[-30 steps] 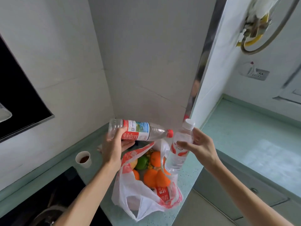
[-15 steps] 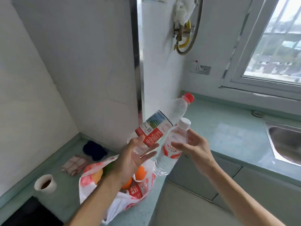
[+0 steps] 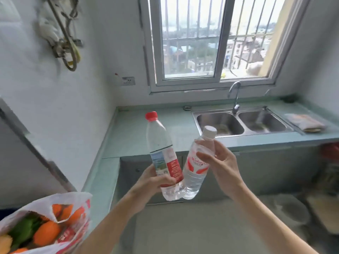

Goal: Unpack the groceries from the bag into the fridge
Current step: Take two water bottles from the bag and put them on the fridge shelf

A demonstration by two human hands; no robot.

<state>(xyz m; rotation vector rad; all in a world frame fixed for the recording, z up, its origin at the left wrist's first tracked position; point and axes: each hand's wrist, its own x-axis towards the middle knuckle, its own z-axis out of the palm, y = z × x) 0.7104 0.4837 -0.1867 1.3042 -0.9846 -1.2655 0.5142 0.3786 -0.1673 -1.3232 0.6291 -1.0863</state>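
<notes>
1. Both bottles have swung clear of the bag (image 3: 73, 198) since half a second back. The red-cap bottle (image 3: 161, 149) was leaning hard right over it and now stands close to upright out front. The view has also turned from the wall corner to the sink (image 3: 220, 123) and window (image 3: 189, 43).
2. Left hand (image 3: 152, 180): its fingers (image 3: 165, 181) are clamped round the lower half of the red-cap bottle, at the bottom of the label.
3. Right hand (image 3: 223, 162): thumb and fingers pinch the white-cap bottle (image 3: 194, 173) high up, just under the cap. It hangs tilted, base swung left.
4. The two bottle bases look like they're touching, or as good as. Both are up in the air in front of the bench (image 3: 132, 136), resting on nothing.
5. The bag sits open on the bench at bottom left, well apart from the hands, with oranges (image 3: 45, 233) and something green still in it.
6. What it means, I reckon: two items are out and on their way, but nothing's stowed yet and the bag is far from empty. No open fridge in view. The grey panel (image 3: 22, 162) on the left might be it, can't tell. With both hands full, opening a door will be awkward.
</notes>
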